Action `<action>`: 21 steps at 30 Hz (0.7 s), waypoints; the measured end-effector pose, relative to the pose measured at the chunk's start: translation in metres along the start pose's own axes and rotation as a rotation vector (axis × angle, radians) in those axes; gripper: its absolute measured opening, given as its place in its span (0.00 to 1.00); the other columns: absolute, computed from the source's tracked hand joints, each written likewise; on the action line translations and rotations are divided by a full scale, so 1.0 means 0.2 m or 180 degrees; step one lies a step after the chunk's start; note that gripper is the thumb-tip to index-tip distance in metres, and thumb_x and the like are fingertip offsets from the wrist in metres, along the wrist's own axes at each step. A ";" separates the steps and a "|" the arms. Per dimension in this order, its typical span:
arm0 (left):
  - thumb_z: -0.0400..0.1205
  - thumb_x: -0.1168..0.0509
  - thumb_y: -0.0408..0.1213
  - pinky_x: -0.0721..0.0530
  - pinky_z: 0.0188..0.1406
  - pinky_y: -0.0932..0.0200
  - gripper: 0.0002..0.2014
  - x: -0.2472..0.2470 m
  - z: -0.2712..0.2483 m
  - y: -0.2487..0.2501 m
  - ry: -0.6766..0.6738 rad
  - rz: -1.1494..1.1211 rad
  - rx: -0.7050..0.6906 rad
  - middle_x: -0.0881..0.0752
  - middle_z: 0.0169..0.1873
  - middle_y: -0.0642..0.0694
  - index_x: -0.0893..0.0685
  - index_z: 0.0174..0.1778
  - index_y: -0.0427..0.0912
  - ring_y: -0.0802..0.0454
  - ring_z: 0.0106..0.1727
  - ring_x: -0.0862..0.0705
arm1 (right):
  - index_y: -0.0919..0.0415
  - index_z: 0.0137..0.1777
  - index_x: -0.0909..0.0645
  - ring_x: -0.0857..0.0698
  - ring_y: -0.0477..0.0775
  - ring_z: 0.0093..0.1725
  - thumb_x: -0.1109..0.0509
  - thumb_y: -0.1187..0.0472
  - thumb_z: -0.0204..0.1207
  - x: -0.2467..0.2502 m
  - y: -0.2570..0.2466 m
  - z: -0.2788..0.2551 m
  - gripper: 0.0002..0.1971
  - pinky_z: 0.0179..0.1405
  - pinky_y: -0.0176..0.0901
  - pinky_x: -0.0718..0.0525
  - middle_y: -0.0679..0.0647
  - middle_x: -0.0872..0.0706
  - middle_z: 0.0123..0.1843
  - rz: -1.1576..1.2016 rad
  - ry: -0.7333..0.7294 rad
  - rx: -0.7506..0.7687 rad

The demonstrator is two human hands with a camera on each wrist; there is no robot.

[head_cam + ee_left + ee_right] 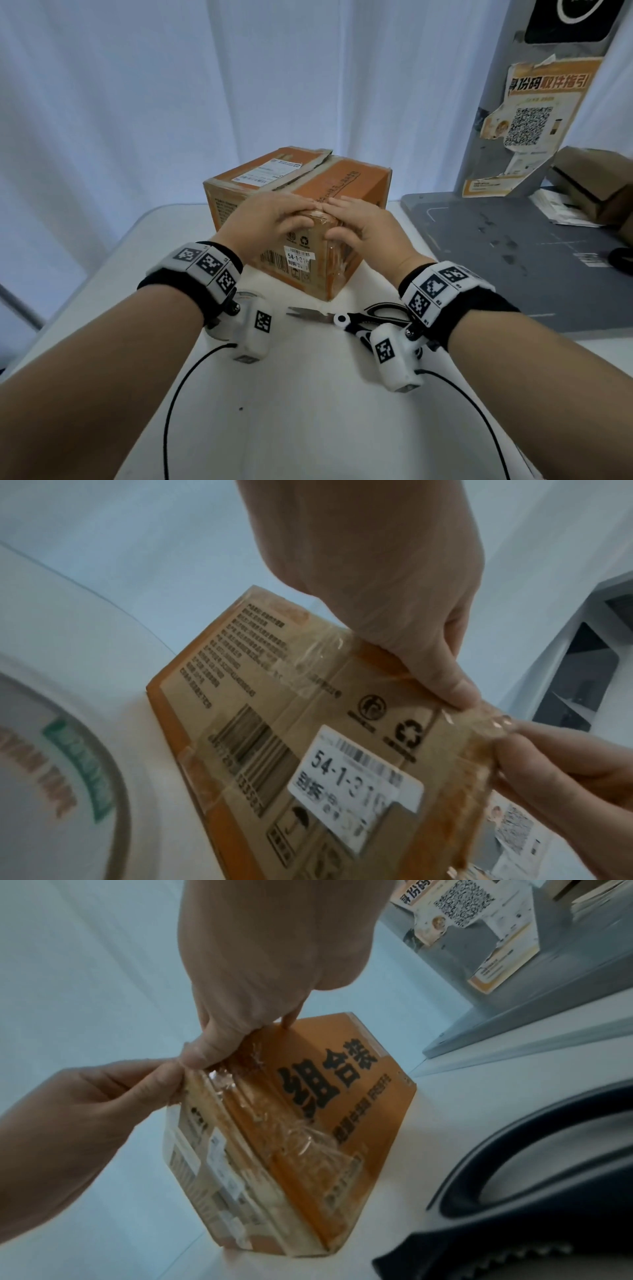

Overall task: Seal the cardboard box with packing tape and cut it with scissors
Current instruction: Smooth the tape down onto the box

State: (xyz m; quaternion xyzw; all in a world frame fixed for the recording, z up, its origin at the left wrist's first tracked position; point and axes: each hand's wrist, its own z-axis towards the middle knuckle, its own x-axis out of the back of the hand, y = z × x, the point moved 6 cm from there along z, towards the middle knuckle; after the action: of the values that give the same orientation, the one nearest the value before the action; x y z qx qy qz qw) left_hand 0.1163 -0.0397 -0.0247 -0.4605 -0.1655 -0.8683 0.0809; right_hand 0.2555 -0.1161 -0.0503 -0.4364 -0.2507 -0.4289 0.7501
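Two hands: left hand [270, 219], right hand [359, 224] pressing one box [346, 185]; one scissors [342, 317].

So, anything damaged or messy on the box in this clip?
Yes. The cardboard box has a torn, ragged flap edge along the top seam at the back, standing slightly raised. Old clear tape on its side is wrinkled and bunched. Both hands press near the front top edge.

orange-brown cardboard box [294, 219] mid white table [308, 394], both hands on its near top edge, black-handled scissors [346, 317] near of box, grey platform [496, 246] right
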 end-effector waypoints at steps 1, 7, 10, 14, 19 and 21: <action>0.79 0.39 0.53 0.18 0.54 0.54 0.21 0.01 0.00 -0.01 -0.0031 0.0111 0.0002 0.10 0.54 0.49 0.14 0.62 0.47 0.51 0.52 0.14 | 0.50 0.74 0.26 0.30 0.56 0.77 0.31 0.52 0.76 0.00 0.00 0.00 0.25 0.78 0.54 0.35 0.53 0.23 0.75 -0.0015 -0.0055 0.0043; 0.76 0.50 0.64 0.18 0.54 0.44 0.33 0.06 0.01 -0.03 -0.0337 0.0473 0.0227 0.13 0.56 0.44 0.15 0.62 0.44 0.44 0.56 0.16 | 0.52 0.76 0.29 0.31 0.53 0.77 0.29 0.50 0.74 0.02 0.02 0.02 0.30 0.78 0.54 0.36 0.52 0.25 0.76 -0.0120 -0.0368 0.0092; 0.81 0.52 0.59 0.24 0.67 0.47 0.30 0.00 0.02 0.05 -0.0497 0.0343 0.0058 0.18 0.68 0.46 0.20 0.70 0.45 0.48 0.67 0.21 | 0.57 0.77 0.31 0.31 0.53 0.77 0.31 0.43 0.73 0.00 0.01 0.01 0.35 0.78 0.55 0.34 0.54 0.26 0.77 -0.0171 -0.0333 0.0080; 0.81 0.57 0.63 0.38 0.77 0.44 0.31 -0.02 0.01 0.00 -0.0621 0.0550 0.0099 0.17 0.67 0.52 0.21 0.70 0.53 0.52 0.70 0.22 | 0.57 0.75 0.27 0.29 0.54 0.76 0.29 0.43 0.72 -0.01 0.02 0.03 0.33 0.78 0.56 0.35 0.55 0.25 0.76 -0.0213 -0.0190 -0.0003; 0.72 0.63 0.73 0.48 0.81 0.45 0.42 0.03 0.01 -0.10 -0.0784 0.1101 0.0478 0.18 0.69 0.51 0.21 0.68 0.54 0.51 0.79 0.33 | 0.51 0.70 0.22 0.24 0.50 0.70 0.36 0.31 0.67 0.01 0.02 0.05 0.35 0.70 0.61 0.27 0.47 0.19 0.70 -0.0149 -0.0191 0.0002; 0.71 0.61 0.76 0.41 0.77 0.45 0.45 0.03 0.01 -0.06 -0.0804 0.1166 0.0404 0.20 0.71 0.47 0.21 0.69 0.48 0.47 0.77 0.30 | 0.50 0.68 0.21 0.24 0.50 0.66 0.38 0.30 0.68 0.03 -0.01 0.06 0.34 0.68 0.60 0.27 0.45 0.18 0.67 -0.0229 -0.0124 -0.0056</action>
State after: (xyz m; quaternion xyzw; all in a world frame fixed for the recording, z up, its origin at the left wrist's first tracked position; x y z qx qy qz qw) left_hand 0.1103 -0.0268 -0.0208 -0.5819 -0.1423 -0.7624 0.2446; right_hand 0.2578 -0.1083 -0.0388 -0.4419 -0.2770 -0.4493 0.7253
